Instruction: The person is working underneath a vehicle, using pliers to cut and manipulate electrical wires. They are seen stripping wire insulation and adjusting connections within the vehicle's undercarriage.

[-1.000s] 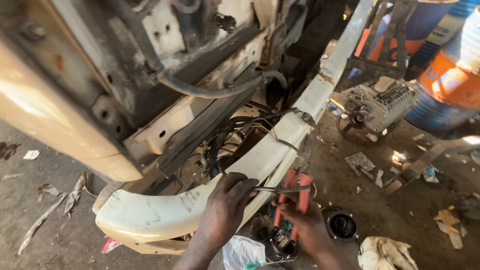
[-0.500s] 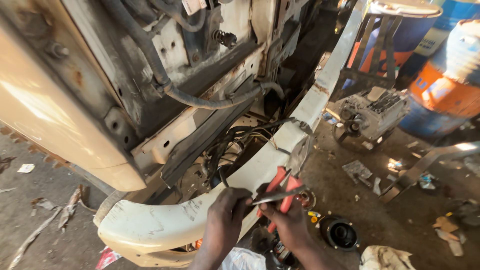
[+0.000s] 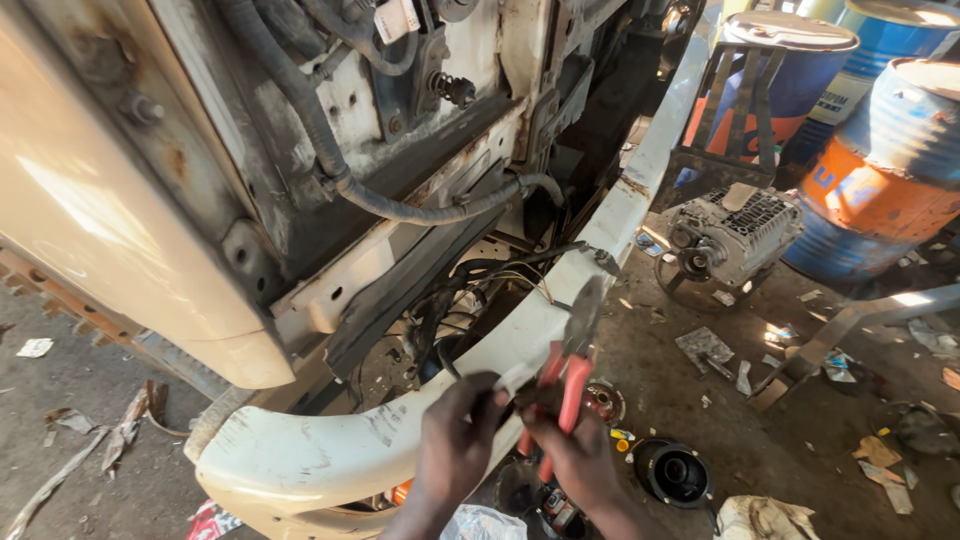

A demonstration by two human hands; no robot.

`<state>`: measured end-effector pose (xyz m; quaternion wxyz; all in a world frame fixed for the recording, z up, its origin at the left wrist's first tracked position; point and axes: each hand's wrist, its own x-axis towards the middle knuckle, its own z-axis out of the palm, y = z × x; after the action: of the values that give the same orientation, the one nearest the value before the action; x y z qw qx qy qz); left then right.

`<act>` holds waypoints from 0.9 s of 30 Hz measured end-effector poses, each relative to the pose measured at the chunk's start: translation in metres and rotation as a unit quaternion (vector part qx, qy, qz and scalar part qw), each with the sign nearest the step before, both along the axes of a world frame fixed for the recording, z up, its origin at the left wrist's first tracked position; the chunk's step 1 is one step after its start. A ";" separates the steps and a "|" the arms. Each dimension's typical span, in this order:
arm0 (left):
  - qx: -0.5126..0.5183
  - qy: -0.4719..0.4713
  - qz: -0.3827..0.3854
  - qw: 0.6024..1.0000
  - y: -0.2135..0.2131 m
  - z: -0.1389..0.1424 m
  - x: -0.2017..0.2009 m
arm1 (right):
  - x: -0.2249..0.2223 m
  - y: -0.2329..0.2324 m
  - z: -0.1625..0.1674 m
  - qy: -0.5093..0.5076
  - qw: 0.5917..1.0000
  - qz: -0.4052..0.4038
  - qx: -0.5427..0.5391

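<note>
Right hand [image 3: 580, 455] clenched around red-handled pliers [image 3: 565, 370], jaws raised over white bumper [image 3: 330, 455]. Left hand [image 3: 455, 440] just left of pliers, fingertips pinching thin wire end [image 3: 500, 385]. Wire bundle [image 3: 470, 290] behind bumper hangs loose; wiring work looks unfinished, early.

Red-handled pliers [image 3: 566, 372] in right hand [image 3: 580, 458], left hand [image 3: 458, 430] alongside, over cream bumper [image 3: 330, 462]

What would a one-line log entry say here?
right hand: holds red-handled metal pliers | left hand: pinches thin wire | beside white curved bumper
</note>
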<state>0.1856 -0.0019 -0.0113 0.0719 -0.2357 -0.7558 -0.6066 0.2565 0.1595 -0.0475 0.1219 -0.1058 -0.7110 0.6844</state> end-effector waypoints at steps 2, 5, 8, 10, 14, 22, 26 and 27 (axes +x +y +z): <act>0.041 -0.086 -0.022 0.995 -0.004 0.000 -0.008 | 0.008 0.003 -0.001 -0.002 0.998 0.034 0.060; 0.103 -0.143 -0.052 0.983 -0.010 0.001 -0.016 | 0.024 0.006 -0.007 0.030 0.988 0.069 0.136; 0.083 -0.180 -0.052 0.979 -0.016 0.003 -0.021 | 0.036 0.009 -0.014 0.047 0.961 0.052 0.268; 0.060 -0.198 -0.059 0.977 -0.020 0.006 -0.023 | 0.042 0.014 -0.015 0.041 0.914 0.040 0.402; 0.047 -0.210 -0.104 0.971 -0.029 0.014 -0.028 | 0.043 0.023 -0.010 -0.006 0.884 0.026 0.467; 0.019 -0.205 -0.177 0.962 -0.044 0.016 -0.039 | 0.043 0.032 0.000 0.051 0.827 0.034 0.559; 0.068 -0.227 -0.190 0.953 -0.047 0.012 -0.044 | 0.047 0.031 0.007 0.031 0.829 0.017 0.558; 0.074 -0.232 -0.192 0.951 -0.048 0.011 -0.045 | 0.048 0.030 0.009 0.020 0.835 0.018 0.550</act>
<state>0.1406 -0.0500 0.0002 -0.2061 -0.2237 -0.6452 -0.7008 0.3042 0.1892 -0.0386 0.1620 0.0056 -0.9693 0.1851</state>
